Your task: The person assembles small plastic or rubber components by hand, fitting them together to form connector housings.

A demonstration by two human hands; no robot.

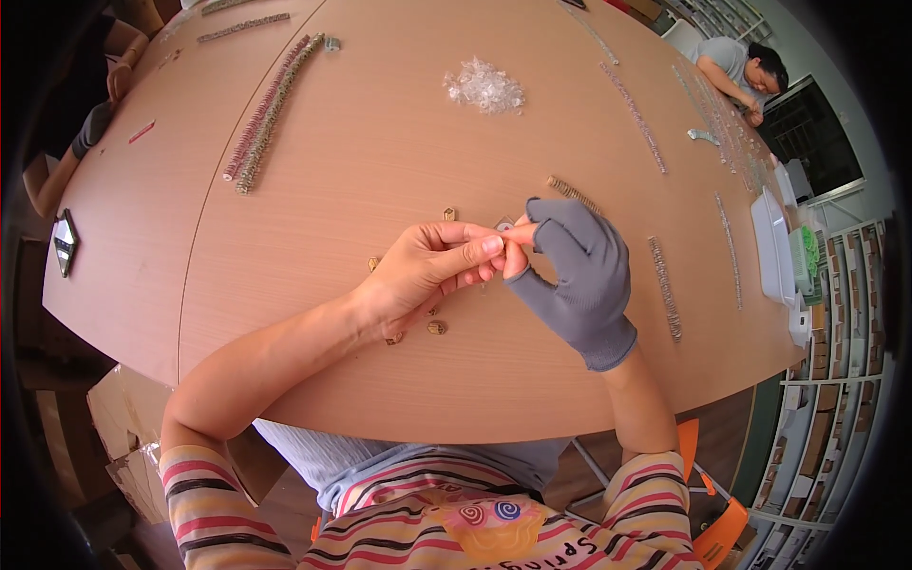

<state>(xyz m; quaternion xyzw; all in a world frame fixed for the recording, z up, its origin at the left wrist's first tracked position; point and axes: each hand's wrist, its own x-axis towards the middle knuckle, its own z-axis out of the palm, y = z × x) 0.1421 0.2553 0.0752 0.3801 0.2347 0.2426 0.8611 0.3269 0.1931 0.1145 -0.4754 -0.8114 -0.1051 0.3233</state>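
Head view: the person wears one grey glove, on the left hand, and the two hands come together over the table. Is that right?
Not quite. The head view shows the grey glove on the right hand; the left hand is bare. It is the only glove worn, and the two hands do come together over the table.

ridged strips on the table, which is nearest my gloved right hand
The short brownish strip just beyond your right hand; its near end meets the hand's outline in view, while the others lie apart.
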